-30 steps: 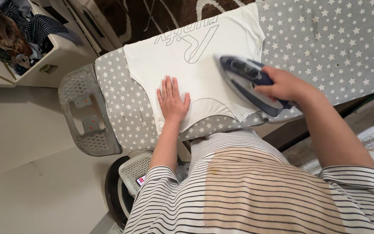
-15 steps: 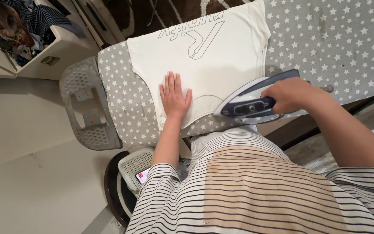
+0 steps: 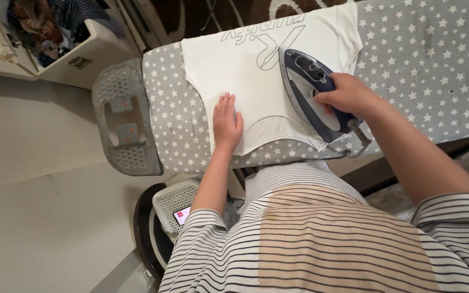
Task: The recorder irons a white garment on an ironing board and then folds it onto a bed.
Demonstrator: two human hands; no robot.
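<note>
Ironing a white shirt on a star-patterned board

The right hand (image 3: 344, 96) grips the dark blue and white steam iron (image 3: 311, 89), flat on the white printed cotton T-shirt (image 3: 256, 87); the left hand (image 3: 227, 123) lies open, pressing the shirt near the front edge of the grey star-patterned ironing board (image 3: 430, 70).

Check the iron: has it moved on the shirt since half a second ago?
Yes. The iron, gripped by the right hand, has swung from the board's near edge up onto the white shirt, its tip now beside the printed outline.

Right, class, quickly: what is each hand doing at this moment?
Left hand: open, lying flat on the white T-shirt.
Right hand: closed in a grip on the iron handle.
</note>
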